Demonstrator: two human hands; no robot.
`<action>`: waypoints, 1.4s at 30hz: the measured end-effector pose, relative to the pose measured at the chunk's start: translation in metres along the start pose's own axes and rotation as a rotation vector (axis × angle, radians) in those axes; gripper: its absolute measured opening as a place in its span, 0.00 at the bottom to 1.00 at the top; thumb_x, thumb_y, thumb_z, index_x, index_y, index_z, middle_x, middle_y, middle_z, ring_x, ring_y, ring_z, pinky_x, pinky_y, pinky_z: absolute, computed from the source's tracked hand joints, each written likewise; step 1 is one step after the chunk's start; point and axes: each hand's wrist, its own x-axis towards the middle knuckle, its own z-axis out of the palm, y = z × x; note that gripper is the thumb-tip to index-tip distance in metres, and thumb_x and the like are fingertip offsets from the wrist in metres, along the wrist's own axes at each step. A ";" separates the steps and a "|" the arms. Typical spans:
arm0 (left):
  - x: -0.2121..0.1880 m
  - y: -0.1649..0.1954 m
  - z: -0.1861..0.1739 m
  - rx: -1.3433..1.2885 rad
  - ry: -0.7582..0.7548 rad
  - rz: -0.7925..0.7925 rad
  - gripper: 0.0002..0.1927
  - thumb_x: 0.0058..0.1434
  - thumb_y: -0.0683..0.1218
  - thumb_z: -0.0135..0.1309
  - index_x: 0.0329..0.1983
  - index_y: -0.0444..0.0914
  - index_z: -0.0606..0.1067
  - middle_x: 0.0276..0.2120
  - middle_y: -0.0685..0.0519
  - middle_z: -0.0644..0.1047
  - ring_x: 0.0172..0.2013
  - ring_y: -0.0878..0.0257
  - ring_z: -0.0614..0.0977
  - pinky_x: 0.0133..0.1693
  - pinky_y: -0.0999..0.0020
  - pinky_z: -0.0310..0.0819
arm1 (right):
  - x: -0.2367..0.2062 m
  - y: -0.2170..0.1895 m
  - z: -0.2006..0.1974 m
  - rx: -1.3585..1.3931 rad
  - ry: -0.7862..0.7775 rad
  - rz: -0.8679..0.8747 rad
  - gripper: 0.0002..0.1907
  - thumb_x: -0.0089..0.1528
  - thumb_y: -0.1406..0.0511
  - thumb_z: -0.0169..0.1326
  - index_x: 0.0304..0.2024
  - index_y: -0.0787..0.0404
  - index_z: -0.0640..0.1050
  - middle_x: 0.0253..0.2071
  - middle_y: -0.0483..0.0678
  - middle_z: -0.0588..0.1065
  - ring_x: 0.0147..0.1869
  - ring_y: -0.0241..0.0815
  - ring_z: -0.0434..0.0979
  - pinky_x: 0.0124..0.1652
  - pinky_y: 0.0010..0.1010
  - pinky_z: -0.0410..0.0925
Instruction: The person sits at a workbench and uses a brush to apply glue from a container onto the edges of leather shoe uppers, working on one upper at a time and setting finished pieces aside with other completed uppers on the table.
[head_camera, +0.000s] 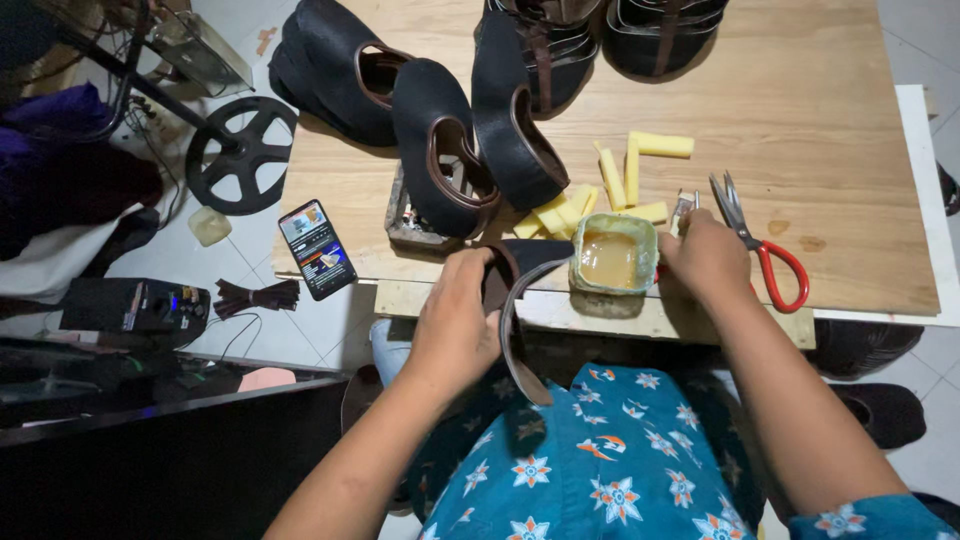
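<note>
Working at a plywood tabletop (820, 120) filling the upper right of the frame. Stacked along its top edge: black shoe uppers with brown trim (440, 140), upper centre, more pairs at top right. Lower centre: left hand (455, 320) closed round a dark shoe piece with a brown strap (515, 330) looping down toward the lap, held at the table's near edge. Just right of it, touching the edge: small pale-green tub of tan glue (610, 255), open. Right hand (705, 255) beside the tub, fingers curled; what they pinch cannot be told, possibly an applicator. Further right: red-handled scissors (765, 240), blades shut, lying flat. Behind the tub: yellow foam strips (625, 170), scattered. Left edge of the table: phone (317, 248), screen lit.

Judged good practice: keep the strap steady and clear of the lap cloth, load glue sparingly, spread thin and even, keep tub upright near the edge.
</note>
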 end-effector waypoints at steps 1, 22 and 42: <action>0.001 0.001 -0.003 -0.084 -0.034 -0.065 0.34 0.50 0.39 0.59 0.63 0.38 0.65 0.57 0.39 0.71 0.58 0.40 0.74 0.57 0.54 0.70 | 0.001 -0.004 0.000 -0.002 0.036 -0.018 0.27 0.61 0.53 0.61 0.57 0.61 0.74 0.46 0.62 0.80 0.52 0.61 0.80 0.51 0.50 0.71; 0.009 -0.020 0.026 0.236 -0.098 -0.088 0.28 0.49 0.39 0.57 0.55 0.30 0.69 0.52 0.37 0.72 0.49 0.39 0.76 0.51 0.50 0.71 | -0.096 -0.031 -0.074 1.360 -0.324 -0.195 0.22 0.63 0.72 0.54 0.60 0.65 0.76 0.47 0.50 0.77 0.45 0.38 0.78 0.47 0.32 0.72; 0.000 -0.049 0.010 -0.327 -0.051 -0.017 0.24 0.60 0.43 0.55 0.59 0.33 0.70 0.52 0.39 0.75 0.54 0.45 0.77 0.57 0.62 0.69 | -0.094 -0.045 -0.074 0.441 0.439 -0.787 0.08 0.64 0.64 0.65 0.43 0.60 0.81 0.43 0.48 0.80 0.48 0.47 0.78 0.50 0.37 0.69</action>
